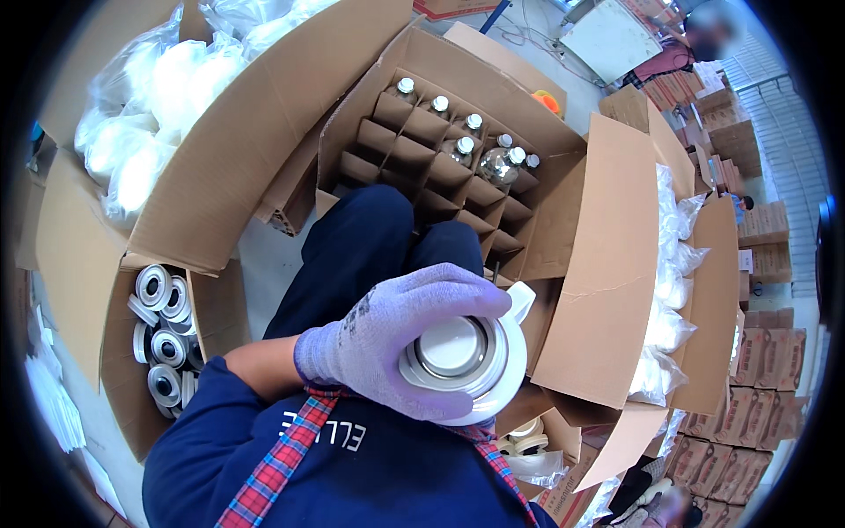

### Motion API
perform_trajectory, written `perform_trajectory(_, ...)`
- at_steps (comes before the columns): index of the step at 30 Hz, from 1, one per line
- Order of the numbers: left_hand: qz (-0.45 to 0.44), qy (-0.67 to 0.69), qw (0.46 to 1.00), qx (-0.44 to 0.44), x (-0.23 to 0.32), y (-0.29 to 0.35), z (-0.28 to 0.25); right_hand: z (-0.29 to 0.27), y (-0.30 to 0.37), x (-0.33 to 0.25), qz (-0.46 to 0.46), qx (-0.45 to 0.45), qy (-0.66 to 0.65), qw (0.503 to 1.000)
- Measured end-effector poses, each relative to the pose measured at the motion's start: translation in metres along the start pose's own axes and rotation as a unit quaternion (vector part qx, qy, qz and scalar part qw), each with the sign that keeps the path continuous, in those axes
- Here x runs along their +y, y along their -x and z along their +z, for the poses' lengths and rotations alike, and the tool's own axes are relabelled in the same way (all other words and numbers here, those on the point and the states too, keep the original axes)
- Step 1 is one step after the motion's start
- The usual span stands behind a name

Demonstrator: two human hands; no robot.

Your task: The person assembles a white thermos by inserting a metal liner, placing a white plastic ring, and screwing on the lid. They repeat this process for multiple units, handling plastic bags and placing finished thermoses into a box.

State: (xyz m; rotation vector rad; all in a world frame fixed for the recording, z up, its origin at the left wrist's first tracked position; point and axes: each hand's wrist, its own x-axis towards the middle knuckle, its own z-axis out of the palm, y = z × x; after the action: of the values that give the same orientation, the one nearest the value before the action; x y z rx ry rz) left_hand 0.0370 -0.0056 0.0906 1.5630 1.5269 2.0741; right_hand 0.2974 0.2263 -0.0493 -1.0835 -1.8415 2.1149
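Note:
My left hand, in a pale purple knitted glove, is wrapped round a white jug-like piece in front of my chest. The piece is round, with a wide rim, a metallic-looking ring and a white cap in the middle. A white loop or spout juts from its upper right side. Its underside is hidden from this view. My right hand does not show. Beyond my knees stands an open carton with cardboard dividers. Clear bottles with white caps, such as the large one, stand in several of its cells.
At the far left a big carton holds white items in plastic bags. Below it, a carton holds white ring-shaped parts. Another carton with bagged white items stands at right. Stacked cartons and other people are farther right.

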Motion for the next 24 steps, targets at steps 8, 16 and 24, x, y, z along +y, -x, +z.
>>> perform_trajectory(8, -0.034, 0.020, 0.999, 0.000, 0.010, -0.002, -0.007, -0.016, 0.016, -0.006, 0.000, 0.035, 0.015, 0.999)
perform_trajectory(16, -0.036, 0.046, 0.996, -0.063, 0.027, -0.001, -0.005, -0.022, 0.018, -0.015, -0.010, 0.051, 0.029, 0.998)
perform_trajectory(24, 0.125, 0.211, 0.953, -0.175, -0.019, 0.006, 0.027, -0.022, 0.005, -0.027, -0.029, 0.062, 0.047, 0.997)
